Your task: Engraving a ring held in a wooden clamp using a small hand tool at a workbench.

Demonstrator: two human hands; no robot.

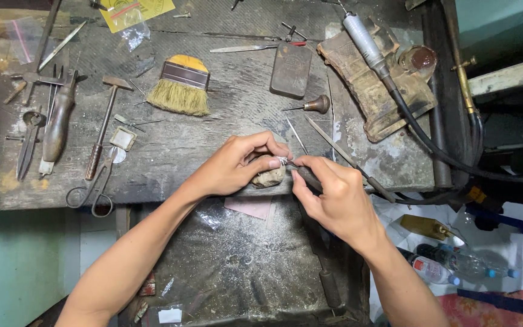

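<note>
The left hand curls over a small brownish block that juts from the front edge of the bench, its fingers clenched around a tiny shiny piece pressed against the top of that block. The right hand sits just right of the block, fingers grasping a dark-handled tool whose tip touches the shiny piece.

Behind the block, farther back on the bench, lies a yellow-handled brush with pale bristles. Left of the block lie a small hammer and a pair of scissors. Behind and right of the block rest a dark flat rectangular block, a wooden-knobbed pointed tool, and a grey rotary handpiece on a worn leather pad. A long thin file lies just right of the block, passing behind the right hand. Below the block hangs a dusty dark tray.
</note>
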